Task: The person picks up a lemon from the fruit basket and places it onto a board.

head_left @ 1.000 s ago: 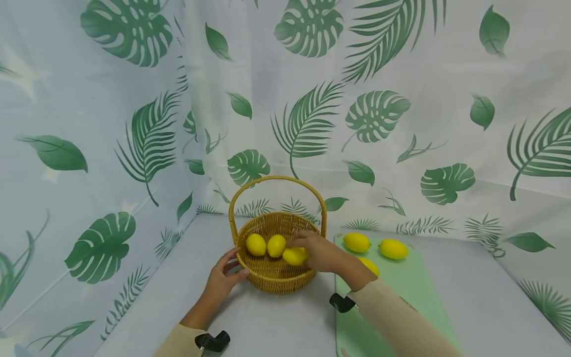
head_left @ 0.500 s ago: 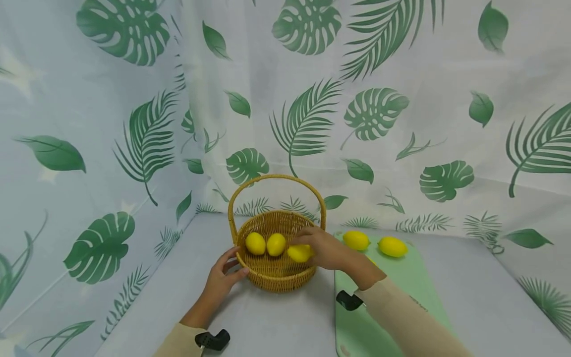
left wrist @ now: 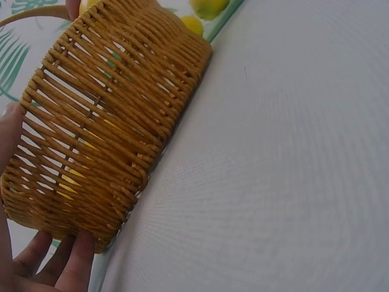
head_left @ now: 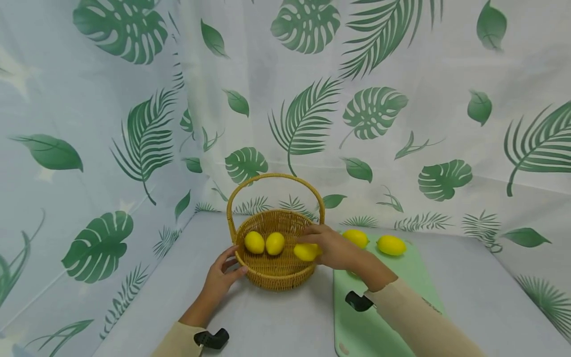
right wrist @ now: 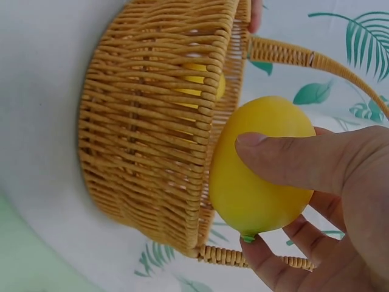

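A wicker basket (head_left: 278,283) with a tall arched handle stands on the table. Two lemons, a left lemon (head_left: 255,243) and a right lemon (head_left: 275,244), lie inside it. My left hand (head_left: 219,274) holds the basket's left side, thumb at the rim and fingers against the weave (left wrist: 91,140). Between the thumb and fingers of my right hand (head_left: 332,248) is another lemon (right wrist: 267,167), held at the basket's right rim. The right wrist view shows its green-tipped end pointing down, the thumb across its side.
A light green cutting board (head_left: 363,317) lies right of the basket, partly under the right forearm. On it rest a lemon (head_left: 356,238) and a farther-right lemon (head_left: 391,245); a third is mostly hidden behind the arm. Leaf-printed curtains (head_left: 303,99) rise behind and on the left.
My right hand has moved right with its lemon, from beside the other lemons in the basket to the right rim. The left hand stays on the basket.
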`<control>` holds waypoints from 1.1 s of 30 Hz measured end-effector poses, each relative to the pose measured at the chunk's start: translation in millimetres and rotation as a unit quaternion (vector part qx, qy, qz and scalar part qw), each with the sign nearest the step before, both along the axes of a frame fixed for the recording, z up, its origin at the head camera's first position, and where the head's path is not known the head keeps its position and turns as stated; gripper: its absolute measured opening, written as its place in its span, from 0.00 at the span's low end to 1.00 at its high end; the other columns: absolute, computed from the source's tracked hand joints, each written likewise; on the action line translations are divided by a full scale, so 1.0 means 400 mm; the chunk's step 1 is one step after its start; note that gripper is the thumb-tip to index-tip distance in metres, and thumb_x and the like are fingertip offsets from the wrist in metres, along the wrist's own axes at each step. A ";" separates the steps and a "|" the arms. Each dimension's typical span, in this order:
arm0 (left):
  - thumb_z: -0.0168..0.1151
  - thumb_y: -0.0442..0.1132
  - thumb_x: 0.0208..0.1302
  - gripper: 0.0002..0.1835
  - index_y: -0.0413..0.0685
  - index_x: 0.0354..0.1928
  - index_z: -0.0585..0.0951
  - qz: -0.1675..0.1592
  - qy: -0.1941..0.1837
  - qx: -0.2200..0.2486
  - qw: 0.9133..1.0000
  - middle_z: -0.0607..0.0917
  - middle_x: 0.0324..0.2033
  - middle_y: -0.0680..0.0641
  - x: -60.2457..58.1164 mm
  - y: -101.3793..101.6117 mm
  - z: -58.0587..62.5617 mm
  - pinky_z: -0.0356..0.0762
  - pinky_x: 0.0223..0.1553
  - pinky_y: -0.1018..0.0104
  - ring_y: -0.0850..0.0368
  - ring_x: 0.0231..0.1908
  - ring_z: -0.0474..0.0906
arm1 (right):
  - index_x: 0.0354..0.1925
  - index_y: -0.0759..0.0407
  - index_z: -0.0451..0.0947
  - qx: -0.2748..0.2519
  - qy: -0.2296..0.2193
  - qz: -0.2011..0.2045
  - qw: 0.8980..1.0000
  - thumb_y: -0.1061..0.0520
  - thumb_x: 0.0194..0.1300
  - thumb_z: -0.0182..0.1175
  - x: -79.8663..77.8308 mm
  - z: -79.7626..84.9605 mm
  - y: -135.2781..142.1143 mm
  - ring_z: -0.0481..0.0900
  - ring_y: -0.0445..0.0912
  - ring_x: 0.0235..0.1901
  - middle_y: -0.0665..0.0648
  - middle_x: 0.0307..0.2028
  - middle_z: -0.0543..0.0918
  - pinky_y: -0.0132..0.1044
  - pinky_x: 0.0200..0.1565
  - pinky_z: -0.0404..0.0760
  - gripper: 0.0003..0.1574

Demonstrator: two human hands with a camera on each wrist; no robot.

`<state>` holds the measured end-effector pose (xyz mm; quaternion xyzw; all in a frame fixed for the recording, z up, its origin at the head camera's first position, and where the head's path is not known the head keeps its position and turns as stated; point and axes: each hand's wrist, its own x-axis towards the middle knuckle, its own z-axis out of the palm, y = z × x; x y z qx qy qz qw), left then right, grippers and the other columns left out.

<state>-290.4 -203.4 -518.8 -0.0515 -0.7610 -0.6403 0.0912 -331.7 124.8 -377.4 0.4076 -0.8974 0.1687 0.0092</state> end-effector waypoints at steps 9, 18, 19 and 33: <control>0.73 0.48 0.57 0.39 0.53 0.70 0.68 0.001 0.010 -0.004 1.000 0.66 0.68 0.48 0.003 -0.001 0.000 0.77 0.50 0.56 0.45 0.62 0.68 | 0.61 0.46 0.78 -0.005 -0.007 -0.026 1.000 0.66 0.54 0.71 0.011 0.000 0.026 0.64 0.55 0.63 0.54 0.62 0.71 0.51 0.57 0.74 0.37; 0.72 0.45 0.58 0.38 0.55 0.70 0.68 -0.001 -0.003 0.002 1.000 0.65 0.68 0.47 0.000 -0.003 0.005 0.76 0.53 0.54 0.45 0.63 0.67 | 0.60 0.42 0.78 -0.010 -0.001 -0.038 0.999 0.67 0.53 0.72 0.017 0.009 0.061 0.66 0.52 0.61 0.51 0.60 0.72 0.49 0.56 0.75 0.38; 0.72 0.44 0.58 0.38 0.54 0.70 0.67 -0.004 -0.005 0.003 1.000 0.65 0.68 0.47 0.000 -0.002 0.008 0.76 0.53 0.54 0.45 0.63 0.67 | 0.59 0.41 0.78 -0.010 0.002 -0.042 0.999 0.67 0.52 0.72 0.017 0.011 0.066 0.67 0.51 0.60 0.49 0.60 0.73 0.49 0.56 0.74 0.38; 0.70 0.40 0.60 0.38 0.45 0.71 0.66 -0.020 -0.013 0.003 1.000 0.66 0.66 0.38 0.049 0.014 0.086 0.75 0.53 0.53 0.40 0.63 0.66 | 0.57 0.46 0.80 -0.005 0.003 -0.056 0.998 0.67 0.52 0.73 0.007 0.008 0.120 0.72 0.49 0.54 0.49 0.54 0.75 0.50 0.56 0.74 0.35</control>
